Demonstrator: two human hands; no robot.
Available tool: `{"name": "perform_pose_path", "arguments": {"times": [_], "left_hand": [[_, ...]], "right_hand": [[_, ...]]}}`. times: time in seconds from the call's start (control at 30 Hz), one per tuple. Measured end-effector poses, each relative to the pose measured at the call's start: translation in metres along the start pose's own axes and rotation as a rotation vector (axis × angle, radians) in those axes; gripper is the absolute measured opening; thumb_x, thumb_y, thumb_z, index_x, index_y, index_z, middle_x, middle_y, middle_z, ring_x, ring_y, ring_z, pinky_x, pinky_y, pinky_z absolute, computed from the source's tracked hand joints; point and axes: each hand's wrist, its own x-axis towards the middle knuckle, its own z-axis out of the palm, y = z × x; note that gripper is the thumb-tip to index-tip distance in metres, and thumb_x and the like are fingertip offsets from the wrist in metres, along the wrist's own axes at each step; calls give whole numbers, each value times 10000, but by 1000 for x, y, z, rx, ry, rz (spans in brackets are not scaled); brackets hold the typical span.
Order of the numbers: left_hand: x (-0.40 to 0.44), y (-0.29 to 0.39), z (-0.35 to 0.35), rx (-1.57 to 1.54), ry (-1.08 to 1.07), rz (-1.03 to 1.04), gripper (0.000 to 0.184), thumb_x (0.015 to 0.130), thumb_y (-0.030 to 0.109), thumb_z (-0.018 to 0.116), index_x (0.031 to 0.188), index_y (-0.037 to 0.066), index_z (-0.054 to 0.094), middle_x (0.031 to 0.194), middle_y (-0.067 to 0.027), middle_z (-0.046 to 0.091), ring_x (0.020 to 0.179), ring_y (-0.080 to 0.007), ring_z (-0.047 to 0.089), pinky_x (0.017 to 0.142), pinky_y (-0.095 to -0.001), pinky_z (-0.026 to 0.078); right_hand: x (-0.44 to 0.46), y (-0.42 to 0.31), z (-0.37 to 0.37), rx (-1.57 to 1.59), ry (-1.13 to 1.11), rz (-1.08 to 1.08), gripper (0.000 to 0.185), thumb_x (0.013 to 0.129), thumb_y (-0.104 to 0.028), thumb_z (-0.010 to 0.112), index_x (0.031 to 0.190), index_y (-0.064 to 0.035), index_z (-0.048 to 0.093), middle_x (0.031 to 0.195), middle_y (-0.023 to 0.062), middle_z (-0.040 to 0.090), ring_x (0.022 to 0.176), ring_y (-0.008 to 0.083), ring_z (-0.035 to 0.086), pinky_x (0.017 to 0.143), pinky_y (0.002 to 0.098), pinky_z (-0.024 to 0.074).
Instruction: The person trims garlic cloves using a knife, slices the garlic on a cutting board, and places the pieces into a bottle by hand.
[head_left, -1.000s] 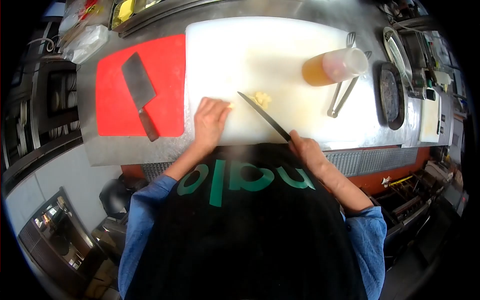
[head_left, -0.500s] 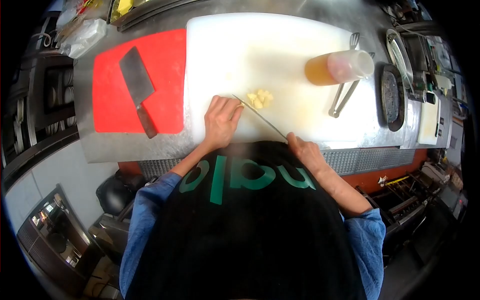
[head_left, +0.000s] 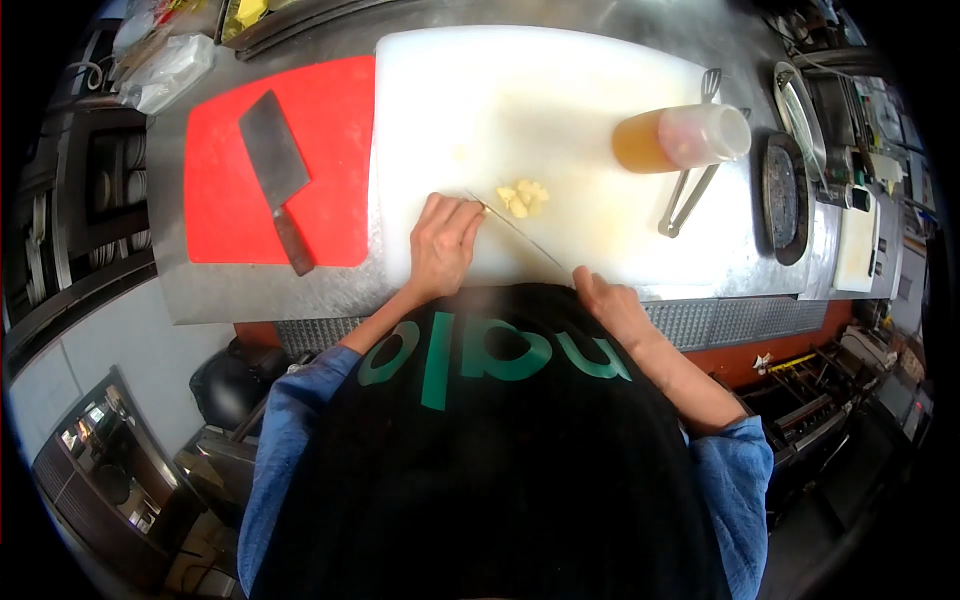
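Note:
My right hand (head_left: 610, 300) is closed round the handle of a thin-bladed knife (head_left: 525, 235), whose blade slants up and left across the white cutting board (head_left: 450, 90). At the blade's tip end, my left hand (head_left: 443, 240) has its fingers curled and pinched on a small pale yellow food piece (head_left: 486, 210), mostly hidden by the fingertips. Just beyond the blade lies a small heap of pale yellow chunks (head_left: 523, 198), perhaps garlic or ginger; I cannot tell which.
Left of the white board, a cleaver (head_left: 273, 150) lies on a red cutting board (head_left: 345, 130). A squeeze bottle (head_left: 650, 140) of amber liquid lies at the right over metal tongs (head_left: 690, 205). Further right are a dark oval dish (head_left: 782, 200) and metal trays.
The knife blade has shifted slightly and shows thinner, at a changed tilt. Both hands stay almost in place, and the heap of chunks looks the same.

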Motion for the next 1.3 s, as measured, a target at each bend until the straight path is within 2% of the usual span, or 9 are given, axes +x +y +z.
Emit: {"name": "perform_pose_path", "arguments": {"times": [0.1, 0.2, 0.7, 0.87, 1.0, 1.3], "left_hand": [[-1, -1, 1, -6, 1, 9, 149, 742, -34, 647, 884, 8, 625, 819, -107, 594, 771, -288, 530, 660, -358, 456], [-3, -1, 3, -15, 7, 3, 147, 738, -41, 645, 877, 2, 622, 819, -111, 594, 766, -290, 529, 658, -357, 456], [-1, -1, 1, -20, 32, 19, 114, 731, -53, 641, 829, 2, 624, 801, -106, 608, 754, -278, 545, 643, -350, 464], [-1, 0, 2, -36, 40, 12, 119, 722, -55, 647, 821, 7, 622, 780, -99, 607, 742, -278, 544, 636, -350, 463], [0, -1, 1, -25, 39, 14, 119, 720, -54, 651, 818, 6, 621, 779, -101, 609, 742, -279, 547, 636, -349, 465], [-2, -3, 2, -48, 60, 33, 122, 710, -63, 651, 813, -5, 617, 786, -114, 605, 740, -287, 546, 637, -351, 462]], "right_hand": [[-2, 1, 2, -49, -26, 13, 105, 836, -29, 456, 921, -23, 395, 734, 188, 572, 657, 379, 615, 555, 437, 506], [10, 5, 11, -58, 43, -5, 99, 842, -31, 448, 924, -26, 394, 735, 185, 573, 653, 377, 615, 555, 445, 505], [5, 0, -12, 18, -61, 18, 121, 832, -10, 440, 940, -15, 387, 770, 219, 582, 713, 409, 609, 606, 465, 504], [14, 5, 5, 17, -41, 11, 124, 832, -8, 438, 946, -19, 390, 771, 210, 585, 724, 406, 610, 622, 467, 499], [10, -3, -19, 62, -56, 4, 123, 829, -5, 437, 942, -17, 391, 769, 209, 584, 734, 403, 609, 631, 463, 497], [16, 1, -12, 76, -60, -10, 128, 830, -10, 435, 949, -20, 389, 769, 204, 589, 741, 409, 603, 643, 453, 492]]}}
